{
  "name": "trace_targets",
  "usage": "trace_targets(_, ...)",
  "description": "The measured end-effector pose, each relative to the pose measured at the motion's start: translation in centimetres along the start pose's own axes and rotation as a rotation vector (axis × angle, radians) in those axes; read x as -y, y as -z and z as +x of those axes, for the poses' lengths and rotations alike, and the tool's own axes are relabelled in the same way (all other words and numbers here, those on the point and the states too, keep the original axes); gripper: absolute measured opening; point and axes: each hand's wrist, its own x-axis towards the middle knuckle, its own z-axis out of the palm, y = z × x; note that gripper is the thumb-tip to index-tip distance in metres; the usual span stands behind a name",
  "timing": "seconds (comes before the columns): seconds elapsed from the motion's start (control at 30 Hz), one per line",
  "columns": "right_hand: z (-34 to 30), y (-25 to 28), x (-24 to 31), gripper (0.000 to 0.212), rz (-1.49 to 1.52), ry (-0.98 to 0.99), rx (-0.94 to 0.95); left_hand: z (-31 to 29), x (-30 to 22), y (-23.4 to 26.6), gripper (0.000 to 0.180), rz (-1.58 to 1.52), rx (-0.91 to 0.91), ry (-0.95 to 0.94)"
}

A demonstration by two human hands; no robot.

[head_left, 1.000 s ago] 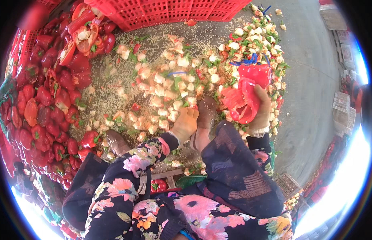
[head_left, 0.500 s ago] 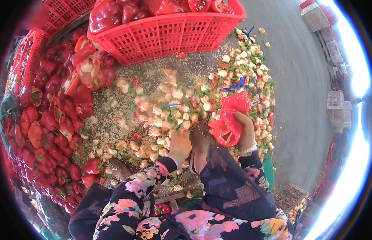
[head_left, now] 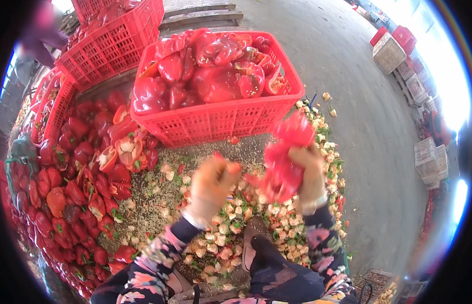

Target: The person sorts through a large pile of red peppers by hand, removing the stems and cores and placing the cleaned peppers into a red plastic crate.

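Note:
My right hand (head_left: 309, 177) grips a red bell pepper (head_left: 284, 164) that is torn open, its pieces blurred by motion. To its left my left hand (head_left: 210, 185) is raised above the floor with its fingers curled. Small red bits show at its fingertips, but motion blur hides what is in them. Below both hands lies a spread of cut pepper cores (head_left: 226, 240) with pale seeds and green stems. Just beyond them stands a red plastic crate (head_left: 215, 121), heaped with opened red peppers (head_left: 215, 76).
A large pile of red peppers (head_left: 68, 202) covers the left side. Further red crates (head_left: 112, 50) stand behind it, with a person (head_left: 41, 43) near them. Wooden pallet slats (head_left: 200, 17) lie at the back. Pale crates (head_left: 390, 53) line the right side.
My view has tilted up, bringing more of the crate into sight. My left hand has risen from the cores on the floor toward the pepper, which stays in my right hand.

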Motion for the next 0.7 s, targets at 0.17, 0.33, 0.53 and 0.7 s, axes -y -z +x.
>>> trace_targets(0.17,12.4,-4.8,6.1,0.05,-0.445,1.042,-0.166,14.6,-5.3,-0.3,0.018,0.321,-0.171,-0.6)
trace_targets(0.33,25.4,-3.8,2.0,0.062,-1.8,0.733,-0.203,22.0,-1.8,-7.2,0.024,0.931,-0.048,-0.616)
trace_targets(0.53,28.0,-5.3,1.2,0.034,-1.931,0.488,-0.086,27.8,-0.9,-10.7,0.026,0.962,0.325,-0.066)
trace_targets(0.7,29.8,-5.8,0.8,0.032,-1.949,0.526,-0.055,29.7,1.0,-11.2,0.032,0.914,0.331,-0.01)
